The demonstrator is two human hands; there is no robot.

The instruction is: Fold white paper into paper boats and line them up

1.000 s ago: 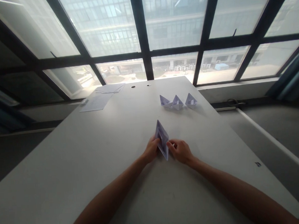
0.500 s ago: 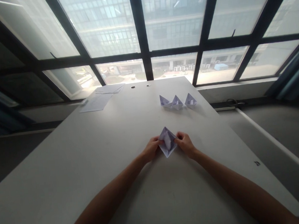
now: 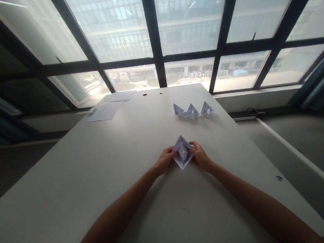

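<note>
Between my hands is a white paper boat point(image 3: 183, 153), seen from above as a diamond with a raised fold in its middle. My left hand point(image 3: 165, 161) pinches its left corner, thumb on top. On the opposite corner my right hand point(image 3: 200, 156) is closed, its thumb pressed on the inner fold. The fingers beneath the paper are partly hidden. Farther back stand three folded paper boats: a left one point(image 3: 179, 111), a middle one point(image 3: 192, 112) close beside it, and a right one point(image 3: 207, 110) slightly apart.
Flat white paper sheets point(image 3: 106, 111) lie at the far left of the white table point(image 3: 99, 170). Two small round marks or holes point(image 3: 145, 95) are near the back edge. Large windows point(image 3: 185, 23) rise behind, and a cable point(image 3: 255, 111) lies on the floor at right.
The paper boat has shifted slightly right and up, and its middle fold looks wider. My right fingers have moved a little along its right corner. The boats behind stay put.
</note>
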